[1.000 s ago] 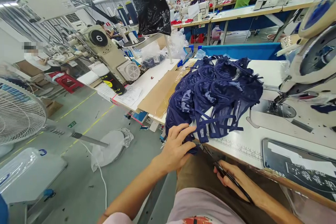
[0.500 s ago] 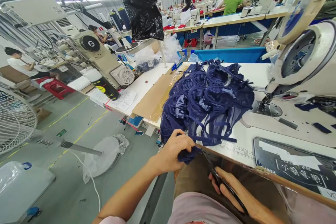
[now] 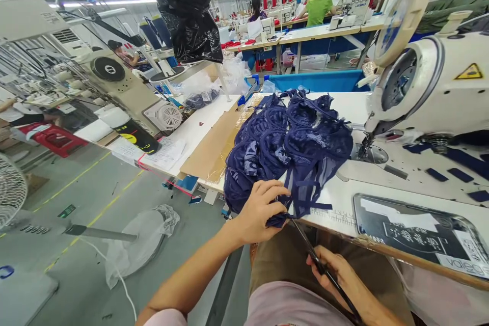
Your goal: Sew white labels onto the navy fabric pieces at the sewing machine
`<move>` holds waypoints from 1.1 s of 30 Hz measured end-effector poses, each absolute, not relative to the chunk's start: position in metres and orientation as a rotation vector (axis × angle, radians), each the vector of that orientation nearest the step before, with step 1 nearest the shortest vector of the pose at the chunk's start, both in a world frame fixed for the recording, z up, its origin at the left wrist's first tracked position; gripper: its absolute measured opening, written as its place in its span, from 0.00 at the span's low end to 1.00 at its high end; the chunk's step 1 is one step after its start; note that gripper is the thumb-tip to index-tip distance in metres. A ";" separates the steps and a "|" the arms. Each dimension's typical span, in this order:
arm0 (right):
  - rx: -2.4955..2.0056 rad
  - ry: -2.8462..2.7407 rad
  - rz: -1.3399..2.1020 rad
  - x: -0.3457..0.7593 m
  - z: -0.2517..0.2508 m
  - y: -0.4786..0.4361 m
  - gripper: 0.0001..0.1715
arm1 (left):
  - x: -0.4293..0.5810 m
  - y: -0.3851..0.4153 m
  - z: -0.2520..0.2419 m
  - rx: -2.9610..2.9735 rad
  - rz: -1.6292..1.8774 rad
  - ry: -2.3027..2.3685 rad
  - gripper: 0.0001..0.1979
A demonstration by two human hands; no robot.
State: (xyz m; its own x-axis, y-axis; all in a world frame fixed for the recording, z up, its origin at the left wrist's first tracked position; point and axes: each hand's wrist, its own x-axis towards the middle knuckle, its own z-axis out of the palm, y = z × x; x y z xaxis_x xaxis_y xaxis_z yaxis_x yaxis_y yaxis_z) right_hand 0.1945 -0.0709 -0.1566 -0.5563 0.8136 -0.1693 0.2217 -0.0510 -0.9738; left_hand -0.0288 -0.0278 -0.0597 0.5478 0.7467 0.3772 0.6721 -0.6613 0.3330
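Note:
A large heap of navy blue lace garments (image 3: 282,137) lies on the white table beside the sewing machine. At the front edge of the heap, my left hand (image 3: 262,211) has its fingers closed on navy fabric (image 3: 277,220). My right hand (image 3: 332,270) is wrapped round dark scissors (image 3: 319,264), low over the lap. Their tips point up and left to the fabric just right of my left hand. Whether the blades are parted is too small to tell.
To the right stands a white sewing machine (image 3: 431,81), with a black tray (image 3: 416,234) at the table's front edge. Cardboard (image 3: 210,142) lies left of the heap. A black spray can (image 3: 135,135) and a fan base (image 3: 133,244) are further left. People sit in the background.
The view has turned to the right. My left hand has moved up against the heap's front edge with the fabric, and the scissors' tips are now closer to its fingers.

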 end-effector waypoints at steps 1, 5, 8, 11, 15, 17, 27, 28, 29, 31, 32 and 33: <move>-1.091 -1.718 1.667 0.198 -0.159 -0.074 0.33 | -0.029 -0.028 -0.057 2.627 0.754 1.147 0.02; -1.079 -1.672 1.679 0.207 -0.169 -0.083 0.34 | -0.027 -0.024 -0.051 2.546 0.782 1.016 0.04; -1.091 -1.681 1.667 0.211 -0.174 -0.085 0.34 | -0.025 -0.021 -0.049 2.493 0.775 1.019 0.04; -1.111 -1.702 1.637 0.212 -0.172 -0.084 0.34 | -0.023 -0.019 -0.049 2.494 0.720 0.962 0.04; -1.123 -1.781 1.508 0.212 -0.160 -0.081 0.32 | -0.016 -0.017 -0.057 2.493 0.614 0.800 0.07; -1.138 -1.846 1.450 0.214 -0.152 -0.081 0.25 | -0.011 -0.016 -0.063 2.470 0.571 0.745 0.08; -1.289 -1.821 1.327 0.216 -0.144 -0.087 0.14 | 0.002 -0.017 -0.082 2.470 0.724 0.725 0.06; -1.283 -1.806 1.332 0.217 -0.148 -0.088 0.17 | 0.001 -0.017 -0.082 2.460 0.752 0.719 0.06; -1.267 -1.792 1.337 0.219 -0.152 -0.089 0.20 | 0.000 -0.018 -0.081 2.449 0.776 0.719 0.06; -1.214 -1.767 1.366 0.225 -0.160 -0.093 0.24 | -0.002 -0.021 -0.076 2.424 0.831 0.732 0.06; -1.183 -1.755 1.388 0.228 -0.162 -0.095 0.26 | -0.003 -0.022 -0.073 2.410 0.862 0.744 0.06; -1.152 -1.745 1.412 0.231 -0.164 -0.096 0.27 | -0.003 -0.023 -0.069 2.394 0.891 0.756 0.06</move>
